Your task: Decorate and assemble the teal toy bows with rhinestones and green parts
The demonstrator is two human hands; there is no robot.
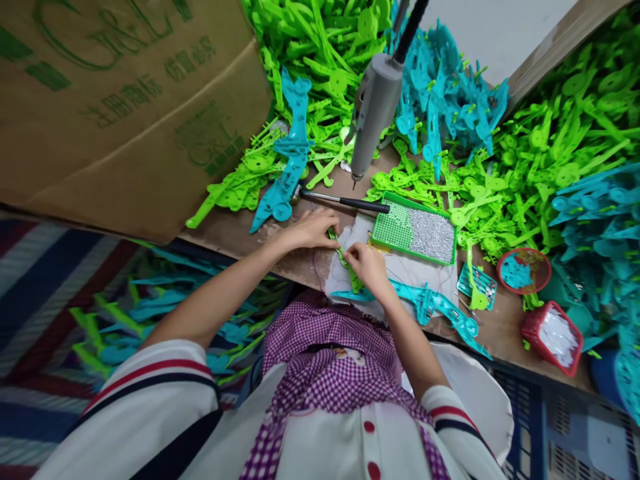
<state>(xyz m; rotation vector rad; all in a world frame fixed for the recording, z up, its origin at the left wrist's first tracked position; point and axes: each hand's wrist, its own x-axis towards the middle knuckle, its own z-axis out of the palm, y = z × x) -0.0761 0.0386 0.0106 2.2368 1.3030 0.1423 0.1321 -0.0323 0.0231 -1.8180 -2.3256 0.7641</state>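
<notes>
My left hand [316, 230] is curled round the upper end of a lime-green plastic part [354, 279]. My right hand [367, 265] has its fingertips pinched together on the middle of the same part; anything small between them is hidden. Under my right wrist lies a long turquoise plastic part [425, 303] on a whitish cloth [345, 270]. Just beyond the hands is a green tray [456, 248] with many small silver metal pieces [433, 233]. A hammer with a black handle [364, 205] rests across the tray's corner.
An electric screwdriver [376, 110] hangs above the bench. Lime-green parts [325, 53] and turquoise parts [443, 87] are heaped behind and to the right. A large cardboard box [125, 113] stands at left. A red basket [553, 337] holds white pieces; a round bowl [543, 277] holds turquoise ones.
</notes>
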